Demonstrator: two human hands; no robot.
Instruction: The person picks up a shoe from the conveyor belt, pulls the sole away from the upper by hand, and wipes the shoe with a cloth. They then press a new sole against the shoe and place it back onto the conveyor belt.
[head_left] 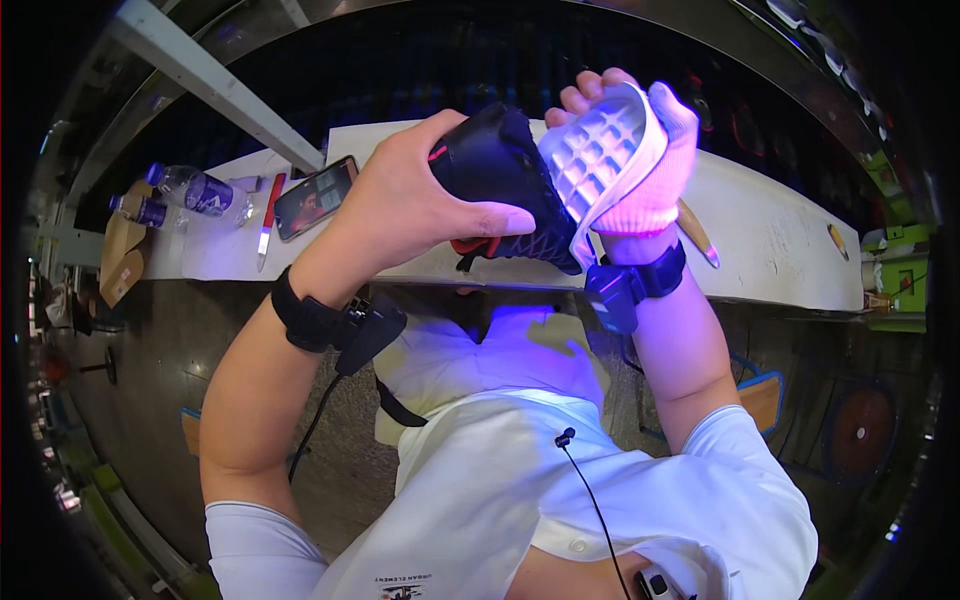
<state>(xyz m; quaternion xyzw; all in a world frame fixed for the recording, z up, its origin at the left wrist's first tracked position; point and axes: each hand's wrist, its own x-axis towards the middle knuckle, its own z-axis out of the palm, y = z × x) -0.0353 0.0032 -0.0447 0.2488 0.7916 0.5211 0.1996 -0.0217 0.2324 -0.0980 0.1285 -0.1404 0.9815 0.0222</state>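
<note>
My left hand (400,185) is closed around a black shoe upper (487,158) with red trim, its thumb lying across the near side. A white rubber sole (603,150) with a grid of square hollows on its inner face is gripped in my right hand (672,170), which wears a pale knitted glove with bare fingertips. The sole is tilted up, its hollowed face turned toward the upper. Its lower edge is close beside the upper; whether they touch I cannot tell. Violet light falls on the sole and glove. Both pieces are held over the white bench (780,245).
On the bench's left lie a phone (315,199), a red-handled knife (268,220) and two plastic bottles, one large (202,190), one small (138,209). A pointed tan tool (698,236) lies right of my glove. A metal post (215,80) stands far left. A stool (758,403) is lower right.
</note>
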